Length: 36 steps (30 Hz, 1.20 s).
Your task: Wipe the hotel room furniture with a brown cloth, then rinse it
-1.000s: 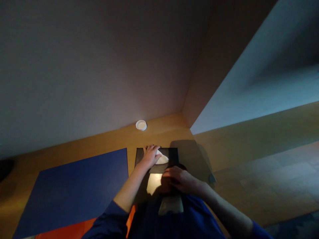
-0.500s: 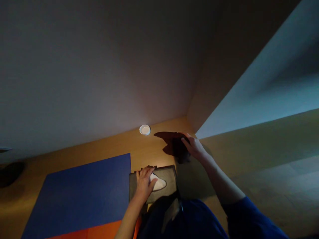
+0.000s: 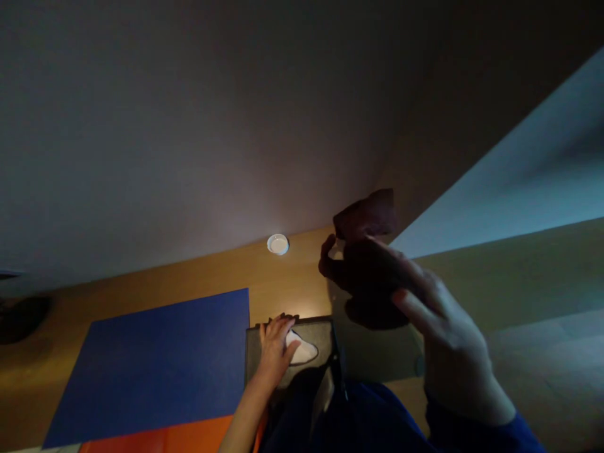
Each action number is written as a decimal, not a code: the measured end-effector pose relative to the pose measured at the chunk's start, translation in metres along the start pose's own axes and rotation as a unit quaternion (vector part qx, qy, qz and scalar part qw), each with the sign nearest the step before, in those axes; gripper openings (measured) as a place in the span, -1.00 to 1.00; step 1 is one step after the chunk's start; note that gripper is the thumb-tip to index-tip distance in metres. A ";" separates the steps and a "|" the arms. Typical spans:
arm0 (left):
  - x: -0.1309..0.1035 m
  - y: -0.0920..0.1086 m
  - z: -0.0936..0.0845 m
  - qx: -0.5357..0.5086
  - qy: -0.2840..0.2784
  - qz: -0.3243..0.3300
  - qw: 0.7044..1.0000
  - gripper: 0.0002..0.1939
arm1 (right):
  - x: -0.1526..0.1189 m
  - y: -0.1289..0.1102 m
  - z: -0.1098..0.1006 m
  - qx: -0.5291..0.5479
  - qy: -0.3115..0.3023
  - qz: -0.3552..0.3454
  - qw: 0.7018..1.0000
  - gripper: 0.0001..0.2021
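Near the bottom middle is a grey tissue box (image 3: 317,329) with white tissue (image 3: 304,352) showing in its pointed opening. My left hand (image 3: 277,347) grips the box from above, its fingers over the far edge and its thumb beside the tissue. Raised to the right, my right hand (image 3: 438,314) is closed on a dark reddish-brown cloth (image 3: 370,214), limp and folded. Deep shadow covers much of that hand's fingers and the lower part of the cloth, so their outlines blur together.
A small white round dish (image 3: 278,244) sits at the back of the wooden table (image 3: 212,274), by the grey wall (image 3: 165,157). A blue sheet (image 3: 155,365) lies left of the box, with an orange surface (image 3: 189,435) in front. Something dark (image 3: 26,319) stands far left.
My right hand has lifted the dark cloth up and closer to the camera, and the cloth has turned and bunched. My left hand stays on the tissue box.
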State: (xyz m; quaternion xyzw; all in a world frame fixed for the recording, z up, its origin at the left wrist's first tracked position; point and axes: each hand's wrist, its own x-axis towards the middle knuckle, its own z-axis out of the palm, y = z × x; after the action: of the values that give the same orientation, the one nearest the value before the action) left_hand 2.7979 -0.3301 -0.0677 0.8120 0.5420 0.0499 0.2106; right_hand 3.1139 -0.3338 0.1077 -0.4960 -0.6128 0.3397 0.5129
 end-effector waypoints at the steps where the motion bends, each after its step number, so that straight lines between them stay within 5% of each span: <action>1: 0.000 0.000 0.000 -0.001 -0.002 -0.002 1.000 -0.58 | 0.005 -0.002 0.009 -0.045 -0.059 -0.028 0.997 -0.32; 4: 0.001 0.000 -0.001 -0.007 -0.005 -0.003 1.000 -0.58 | 0.021 0.034 0.060 -0.195 -0.184 -0.051 0.962 -0.21; 8: 0.001 -0.003 0.001 -0.012 -0.005 -0.005 1.000 -0.57 | 0.032 0.135 0.141 -0.357 -0.283 0.013 0.890 -0.31; 10: 0.001 -0.006 0.002 -0.014 -0.016 -0.004 1.000 -0.57 | 0.037 0.178 0.165 -0.376 -0.305 -0.001 0.875 -0.32; 13: 0.002 -0.012 0.006 -0.006 -0.026 -0.008 1.000 -0.56 | 0.061 0.212 0.178 -0.388 -0.257 0.023 0.885 -0.32; 17: 0.003 -0.023 0.010 0.020 -0.039 0.004 0.999 -0.55 | 0.114 0.222 0.171 -0.412 -0.194 0.096 0.885 -0.35; 20: 0.004 -0.032 0.014 0.046 -0.044 0.015 0.998 -0.55 | 0.141 0.224 0.157 -0.413 -0.194 0.084 0.886 -0.42; 24: 0.003 -0.038 0.019 0.070 -0.024 0.030 0.997 -0.56 | 0.136 0.234 0.121 -0.431 -0.153 0.111 0.882 -0.47; 29: 0.003 -0.037 0.020 0.075 -0.003 0.030 0.997 -0.56 | 0.122 0.254 0.067 -0.492 0.003 0.268 0.828 -0.38; 36: 0.005 -0.030 0.015 0.068 -0.008 0.013 0.998 -0.57 | 0.132 0.252 0.051 -0.482 0.019 0.318 0.816 -0.36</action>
State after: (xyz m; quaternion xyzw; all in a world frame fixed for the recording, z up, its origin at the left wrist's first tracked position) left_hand 2.7786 -0.3201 -0.0944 0.8316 0.5320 0.0091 0.1592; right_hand 3.1325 -0.1333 -0.0989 -0.8534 -0.4965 0.1356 0.0824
